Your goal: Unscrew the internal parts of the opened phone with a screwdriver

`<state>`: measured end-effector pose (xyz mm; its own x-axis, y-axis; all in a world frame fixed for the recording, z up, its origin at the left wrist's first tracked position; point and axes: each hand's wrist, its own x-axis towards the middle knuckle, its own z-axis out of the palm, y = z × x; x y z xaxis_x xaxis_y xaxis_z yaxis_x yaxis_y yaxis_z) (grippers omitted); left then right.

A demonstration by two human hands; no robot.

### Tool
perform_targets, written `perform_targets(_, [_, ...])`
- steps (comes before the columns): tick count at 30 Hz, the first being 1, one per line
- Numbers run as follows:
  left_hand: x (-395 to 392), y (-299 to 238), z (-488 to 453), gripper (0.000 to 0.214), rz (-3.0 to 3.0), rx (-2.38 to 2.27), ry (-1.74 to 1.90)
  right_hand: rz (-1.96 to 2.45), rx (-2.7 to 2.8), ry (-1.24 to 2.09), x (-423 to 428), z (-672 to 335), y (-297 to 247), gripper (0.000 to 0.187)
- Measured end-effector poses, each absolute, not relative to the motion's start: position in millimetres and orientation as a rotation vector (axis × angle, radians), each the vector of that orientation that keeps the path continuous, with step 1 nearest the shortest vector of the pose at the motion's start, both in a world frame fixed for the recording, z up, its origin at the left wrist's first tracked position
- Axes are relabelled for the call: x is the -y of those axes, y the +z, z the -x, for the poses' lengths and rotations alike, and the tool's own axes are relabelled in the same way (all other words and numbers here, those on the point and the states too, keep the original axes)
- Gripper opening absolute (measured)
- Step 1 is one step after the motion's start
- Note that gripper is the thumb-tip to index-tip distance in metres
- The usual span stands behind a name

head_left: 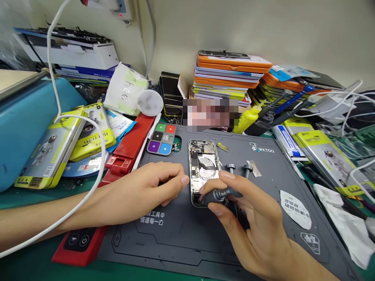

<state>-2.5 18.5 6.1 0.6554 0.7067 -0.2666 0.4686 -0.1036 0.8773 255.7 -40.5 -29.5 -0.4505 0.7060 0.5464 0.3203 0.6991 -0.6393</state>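
An opened phone (207,168) lies on the dark grey mat, its circuit boards and a round white coil showing. At its left edge is my left hand (164,181), fingers curled and thumb tip beside the frame; anything inside them is hidden. My right hand (249,210) is closed around a grey screwdriver (218,195), which is tilted over the lower end of the phone. The driver's tip is hidden. Just beyond my right fingers, two more dark screwdrivers (247,169) show their round caps, their lower parts covered by the hand.
A coloured magnetic screw tray (161,138) sits left of the phone. Beyond it lies a red lamp arm (131,144). A white cable (101,156) crosses above my left forearm. Battery boxes (331,160), a yellow bottle (249,117) and stacked orange cases (231,64) line the mat's edges.
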Motion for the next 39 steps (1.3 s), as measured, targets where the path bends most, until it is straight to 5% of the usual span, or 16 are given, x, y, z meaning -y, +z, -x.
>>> perform_targets(39, [-19.4, 8.4, 1.4, 0.038, -1.805, -0.946, 0.285, 0.798, 2.071, 0.530, 39.9, -255.3, -23.6, 0.090])
